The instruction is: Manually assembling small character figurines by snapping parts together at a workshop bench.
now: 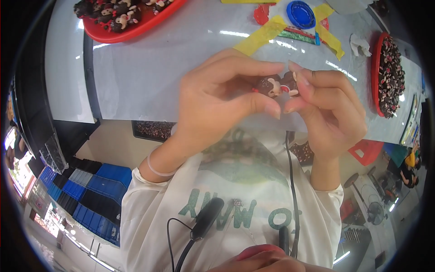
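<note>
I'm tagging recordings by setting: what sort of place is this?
Probably a factory or workshop: a red tray heaped with brown figurines, a similar figurine between the person's fingers, and many blue and black crates at lower left.

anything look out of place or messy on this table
A crumpled white scrap lies on the table near the red tray at right, looking like stray litter. The small brown figure between the left hand and right hand shows no obvious damage.

Two hands (204, 95) (335, 102), one figurine (273, 88), two red trays (136, 34) (375, 75)
</note>
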`<state>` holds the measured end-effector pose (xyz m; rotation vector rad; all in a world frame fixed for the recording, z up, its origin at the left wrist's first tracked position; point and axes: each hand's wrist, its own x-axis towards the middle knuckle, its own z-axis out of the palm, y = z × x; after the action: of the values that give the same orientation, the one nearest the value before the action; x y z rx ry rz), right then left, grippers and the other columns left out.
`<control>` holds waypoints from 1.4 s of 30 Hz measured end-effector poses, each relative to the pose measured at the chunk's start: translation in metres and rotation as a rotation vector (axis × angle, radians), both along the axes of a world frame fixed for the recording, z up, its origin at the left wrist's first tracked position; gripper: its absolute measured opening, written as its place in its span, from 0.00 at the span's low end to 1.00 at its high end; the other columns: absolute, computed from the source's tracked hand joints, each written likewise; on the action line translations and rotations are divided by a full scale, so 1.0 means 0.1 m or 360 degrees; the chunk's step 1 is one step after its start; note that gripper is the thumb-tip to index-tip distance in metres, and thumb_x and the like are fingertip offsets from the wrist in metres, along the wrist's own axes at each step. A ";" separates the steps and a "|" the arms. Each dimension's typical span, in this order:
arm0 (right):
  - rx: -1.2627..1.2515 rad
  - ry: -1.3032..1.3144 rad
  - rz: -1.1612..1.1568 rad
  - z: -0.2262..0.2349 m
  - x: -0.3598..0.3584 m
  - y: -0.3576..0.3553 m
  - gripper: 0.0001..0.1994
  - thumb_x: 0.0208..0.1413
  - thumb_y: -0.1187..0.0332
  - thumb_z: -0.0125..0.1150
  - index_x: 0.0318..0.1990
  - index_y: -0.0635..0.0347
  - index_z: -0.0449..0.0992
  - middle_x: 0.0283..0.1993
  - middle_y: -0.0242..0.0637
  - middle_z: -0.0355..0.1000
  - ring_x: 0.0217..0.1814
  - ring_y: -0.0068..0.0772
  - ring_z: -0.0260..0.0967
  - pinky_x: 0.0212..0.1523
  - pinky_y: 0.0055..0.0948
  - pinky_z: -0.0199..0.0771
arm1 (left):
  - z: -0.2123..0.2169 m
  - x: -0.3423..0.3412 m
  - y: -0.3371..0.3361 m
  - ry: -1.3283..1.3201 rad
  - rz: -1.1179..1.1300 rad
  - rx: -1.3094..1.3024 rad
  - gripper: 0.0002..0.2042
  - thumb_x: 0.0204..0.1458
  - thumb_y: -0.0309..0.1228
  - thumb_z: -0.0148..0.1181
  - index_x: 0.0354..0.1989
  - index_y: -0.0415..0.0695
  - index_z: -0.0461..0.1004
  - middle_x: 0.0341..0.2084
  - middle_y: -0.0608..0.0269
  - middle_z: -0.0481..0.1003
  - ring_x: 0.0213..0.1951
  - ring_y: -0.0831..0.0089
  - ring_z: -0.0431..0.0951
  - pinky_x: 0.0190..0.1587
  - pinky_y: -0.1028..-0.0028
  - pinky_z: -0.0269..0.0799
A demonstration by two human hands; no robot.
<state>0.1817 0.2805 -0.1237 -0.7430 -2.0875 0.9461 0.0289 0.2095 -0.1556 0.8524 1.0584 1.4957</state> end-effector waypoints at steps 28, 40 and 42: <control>0.0326 -0.0235 -0.0204 -0.01 0.41 0.04 0.16 0.32 0.84 0.56 0.34 0.63 0.77 0.40 0.44 0.70 0.39 0.41 0.68 0.38 0.30 0.70 | 0.53 -1.23 0.85 0.2513 0.0780 0.0110 0.19 0.47 0.33 0.54 0.48 0.41 0.66 0.44 0.49 0.69 0.47 0.54 0.68 0.49 0.64 0.64; 0.0607 -0.0409 -0.0722 0.13 1.08 0.55 0.10 0.40 0.82 0.57 0.34 0.64 0.77 0.37 0.42 0.71 0.37 0.40 0.70 0.38 0.29 0.70 | 0.30 -1.35 0.81 0.2983 0.0490 0.0645 0.11 0.44 0.32 0.61 0.38 0.50 0.75 0.42 0.63 0.70 0.44 0.63 0.70 0.47 0.65 0.65; 0.0521 -0.0549 -0.1007 0.24 1.33 0.68 0.10 0.45 0.78 0.57 0.37 0.63 0.76 0.41 0.43 0.70 0.43 0.42 0.68 0.45 0.30 0.67 | 0.31 -1.35 0.82 0.2968 0.0348 0.0648 0.11 0.46 0.32 0.59 0.39 0.48 0.74 0.44 0.61 0.69 0.46 0.61 0.69 0.48 0.65 0.65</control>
<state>0.3147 0.3488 -0.0994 -1.3438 -2.0079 0.1310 -0.1056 0.2916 -0.1249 2.6646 2.1242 0.7118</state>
